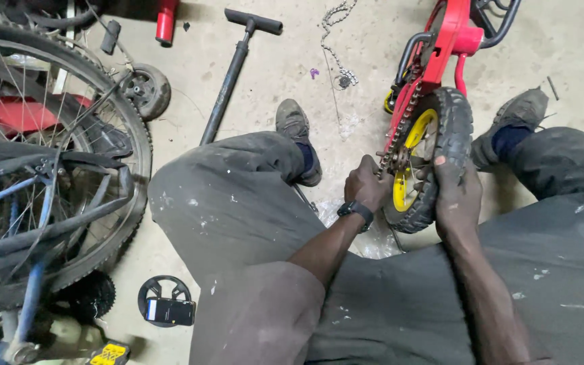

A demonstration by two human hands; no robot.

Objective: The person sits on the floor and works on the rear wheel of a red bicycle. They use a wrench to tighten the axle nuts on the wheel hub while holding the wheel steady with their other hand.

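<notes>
Right hand [455, 192] clamped over small knobbly black tyre on yellow rim [434, 152] mid-frame, left hand [368, 186] pinching greasy chain [400, 128] by the sprocket — stiff, likely slippery.

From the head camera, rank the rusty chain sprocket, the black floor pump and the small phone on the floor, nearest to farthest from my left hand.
1. Rusty chain sprocket, touching the left hand, just right of it.
2. Black floor pump, upper left.
3. Small phone, lower left.
</notes>
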